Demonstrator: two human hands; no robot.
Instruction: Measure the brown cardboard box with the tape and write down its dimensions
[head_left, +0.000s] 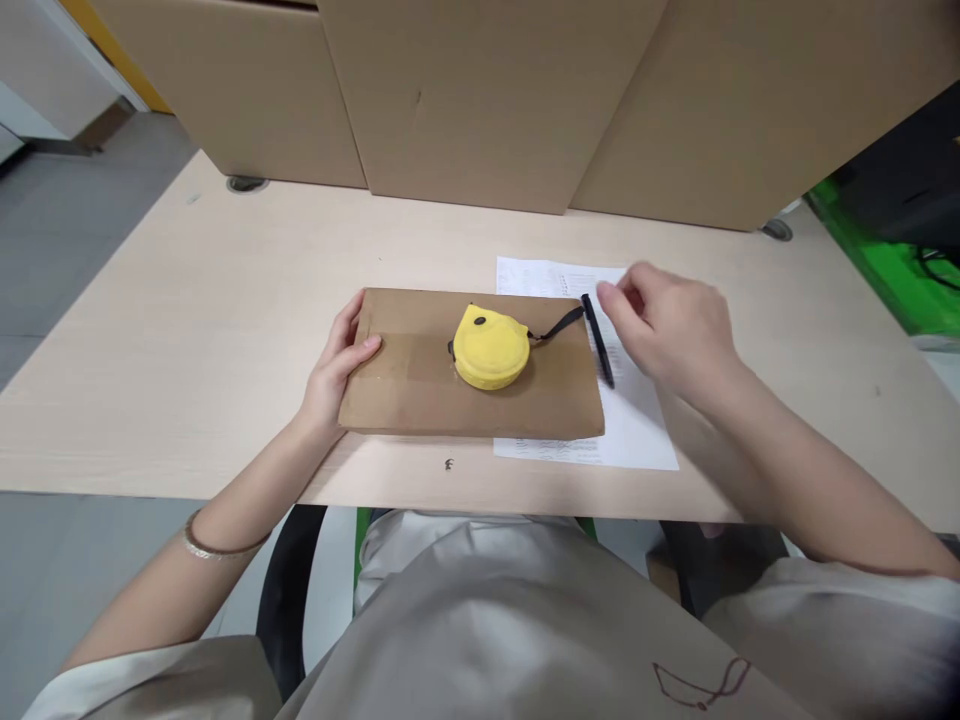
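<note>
My left hand (343, 365) grips the left end of a flat brown cardboard box (409, 400), thumb on top and fingers round its side. On the box rests a yellow tape measure (491, 348) with a black wrist strap (561, 323) that trails to the right. A black pen (598, 342) lies beside the box's right edge, on a printed sheet of paper (637, 430) partly covered by the box. Just right of the pen, my right hand (671, 325) is raised with its fingers curled in and the thumb near them. Whether anything sits inside those fingers is hidden.
Tall cardboard boxes (480, 110) form a wall along the back of the light wooden desk (187, 400). Cable grommets (246, 185) sit at its rear corners. A small dark mark (448, 464) is near the front edge. Green material (885, 260) and dark items are at the far right.
</note>
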